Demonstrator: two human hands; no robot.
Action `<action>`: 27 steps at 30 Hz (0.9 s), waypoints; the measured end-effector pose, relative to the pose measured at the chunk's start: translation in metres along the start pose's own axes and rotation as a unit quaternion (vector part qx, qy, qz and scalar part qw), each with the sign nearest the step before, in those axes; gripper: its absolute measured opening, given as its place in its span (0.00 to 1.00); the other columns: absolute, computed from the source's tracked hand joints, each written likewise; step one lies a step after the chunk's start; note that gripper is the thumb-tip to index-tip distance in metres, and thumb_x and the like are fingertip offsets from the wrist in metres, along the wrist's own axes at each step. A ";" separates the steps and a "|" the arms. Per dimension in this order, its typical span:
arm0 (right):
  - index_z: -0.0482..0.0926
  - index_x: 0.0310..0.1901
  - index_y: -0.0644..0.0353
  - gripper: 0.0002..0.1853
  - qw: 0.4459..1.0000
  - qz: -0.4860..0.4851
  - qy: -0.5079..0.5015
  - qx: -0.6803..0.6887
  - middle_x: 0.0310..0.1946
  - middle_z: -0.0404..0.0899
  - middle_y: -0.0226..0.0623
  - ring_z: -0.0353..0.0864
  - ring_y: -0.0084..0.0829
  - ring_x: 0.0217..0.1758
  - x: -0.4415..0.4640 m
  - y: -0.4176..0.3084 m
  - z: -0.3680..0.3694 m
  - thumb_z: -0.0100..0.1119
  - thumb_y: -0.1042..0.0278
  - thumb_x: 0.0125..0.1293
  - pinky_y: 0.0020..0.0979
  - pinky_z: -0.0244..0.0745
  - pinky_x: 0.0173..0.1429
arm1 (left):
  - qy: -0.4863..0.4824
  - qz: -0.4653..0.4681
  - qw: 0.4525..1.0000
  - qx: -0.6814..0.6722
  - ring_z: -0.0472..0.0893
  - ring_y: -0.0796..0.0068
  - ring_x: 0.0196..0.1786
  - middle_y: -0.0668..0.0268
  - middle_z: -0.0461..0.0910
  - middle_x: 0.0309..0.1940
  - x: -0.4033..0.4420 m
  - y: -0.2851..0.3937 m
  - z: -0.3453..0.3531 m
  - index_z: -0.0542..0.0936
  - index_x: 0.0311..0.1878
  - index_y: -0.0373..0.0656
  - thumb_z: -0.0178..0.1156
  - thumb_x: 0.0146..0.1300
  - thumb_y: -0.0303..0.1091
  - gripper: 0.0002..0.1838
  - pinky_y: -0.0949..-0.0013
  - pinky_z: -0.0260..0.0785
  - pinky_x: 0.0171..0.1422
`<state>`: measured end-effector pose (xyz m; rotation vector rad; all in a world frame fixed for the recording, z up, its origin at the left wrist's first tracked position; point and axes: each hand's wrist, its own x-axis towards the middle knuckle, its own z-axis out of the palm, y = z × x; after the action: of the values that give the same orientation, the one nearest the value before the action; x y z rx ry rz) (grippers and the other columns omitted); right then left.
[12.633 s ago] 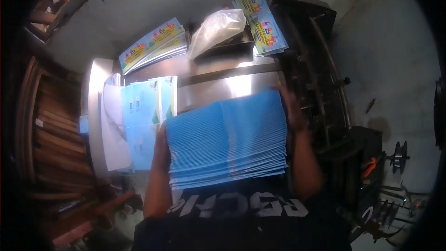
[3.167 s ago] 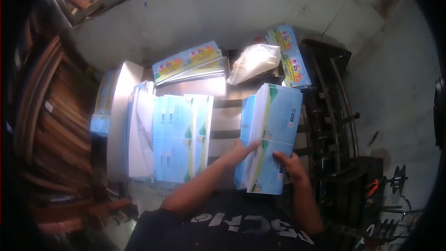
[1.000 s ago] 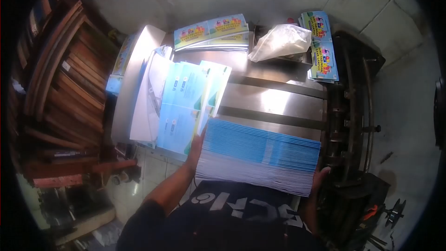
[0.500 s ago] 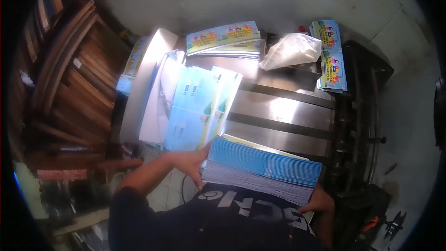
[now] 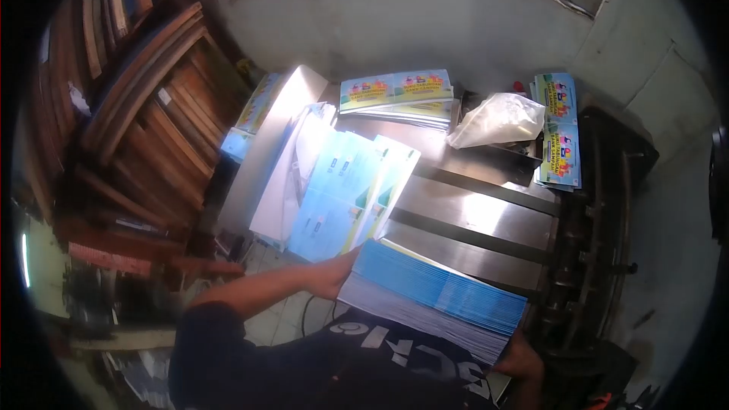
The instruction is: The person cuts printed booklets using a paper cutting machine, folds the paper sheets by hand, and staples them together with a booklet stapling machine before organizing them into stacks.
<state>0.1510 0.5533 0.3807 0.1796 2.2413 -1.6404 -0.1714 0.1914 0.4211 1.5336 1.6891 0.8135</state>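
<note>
A thick stack of printed sheets (image 5: 437, 292), blue on its upper part and white-grey along its lower part, is held in front of my dark shirt. My left hand (image 5: 334, 277) grips its left end, the fingers partly hidden by the paper. At the lower right corner my right hand (image 5: 519, 358) is closed on the same stack, its fingertips out of sight. Just beyond my left hand, light-blue printed covers (image 5: 326, 216) lie fanned on the slatted metal machine table (image 5: 448, 216).
Behind stand a pile of colourful booklet covers (image 5: 399, 91), a crumpled plastic bag (image 5: 497, 121) on a dark tray and another cover pile (image 5: 560, 152). A long white carton (image 5: 269, 148) and wooden frames (image 5: 144, 137) are on the left. A dark machine bar (image 5: 581, 258) borders the right.
The view has tilted upward, so the table and wall appear lower. Both hands still hold the stack close to my body; my left thumb shows less than before.
</note>
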 end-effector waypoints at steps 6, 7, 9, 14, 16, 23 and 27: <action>0.72 0.62 0.64 0.30 0.967 -0.020 0.250 -0.048 0.55 0.78 0.45 0.76 0.39 0.59 -0.002 0.044 0.044 0.70 0.71 0.57 0.38 0.69 0.64 | 0.091 -0.149 0.984 -0.044 0.53 0.46 0.77 0.44 0.52 0.74 -0.023 -0.043 0.063 0.60 0.74 0.40 0.70 0.58 0.43 0.45 0.54 0.45 0.80; 0.72 0.61 0.64 0.29 0.959 -0.051 0.255 -0.108 0.54 0.78 0.45 0.77 0.40 0.58 -0.002 0.028 0.037 0.68 0.73 0.58 0.38 0.70 0.63 | 0.054 -0.156 0.986 -0.016 0.56 0.46 0.76 0.44 0.56 0.73 -0.022 -0.046 0.057 0.63 0.72 0.40 0.71 0.57 0.42 0.42 0.54 0.47 0.79; 0.72 0.61 0.64 0.28 0.972 -0.036 0.224 -0.055 0.54 0.79 0.45 0.77 0.40 0.59 0.003 0.003 0.024 0.67 0.73 0.58 0.38 0.70 0.64 | 0.009 -0.171 0.985 0.003 0.59 0.46 0.74 0.45 0.60 0.71 -0.019 -0.036 0.052 0.67 0.70 0.40 0.72 0.56 0.41 0.40 0.54 0.50 0.78; 0.67 0.67 0.60 0.37 0.988 0.094 0.111 -0.046 0.67 0.67 0.53 0.67 0.49 0.70 0.008 0.028 0.006 0.72 0.69 0.55 0.44 0.64 0.71 | 0.044 -0.187 0.981 -0.037 0.57 0.48 0.76 0.45 0.56 0.74 -0.012 -0.046 0.059 0.65 0.72 0.40 0.74 0.54 0.38 0.43 0.55 0.49 0.79; 0.65 0.70 0.59 0.38 0.986 0.092 0.130 -0.043 0.69 0.66 0.52 0.66 0.47 0.71 0.014 0.047 0.009 0.70 0.69 0.58 0.43 0.63 0.72 | 0.117 -0.150 0.981 -0.023 0.55 0.48 0.77 0.44 0.52 0.75 -0.008 -0.040 0.053 0.59 0.74 0.40 0.74 0.54 0.38 0.47 0.55 0.47 0.80; 0.65 0.69 0.61 0.38 0.986 0.071 0.147 -0.017 0.66 0.67 0.50 0.68 0.46 0.69 0.067 -0.028 0.001 0.70 0.71 0.56 0.42 0.65 0.70 | 0.247 -0.044 0.968 -0.006 0.51 0.44 0.78 0.41 0.47 0.76 0.004 -0.081 0.078 0.43 0.77 0.33 0.71 0.57 0.46 0.57 0.54 0.45 0.81; 0.64 0.69 0.61 0.39 0.995 0.040 0.096 -0.002 0.65 0.68 0.49 0.69 0.45 0.67 0.155 -0.081 0.061 0.70 0.72 0.55 0.41 0.66 0.69 | 0.393 -0.058 0.917 -0.024 0.64 0.49 0.71 0.46 0.63 0.68 -0.020 -0.061 0.105 0.58 0.73 0.35 0.74 0.45 0.32 0.51 0.55 0.56 0.75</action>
<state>-0.0048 0.4539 0.3823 0.4361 2.3424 -1.6389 -0.1166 0.1647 0.3143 1.1056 2.2595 1.5296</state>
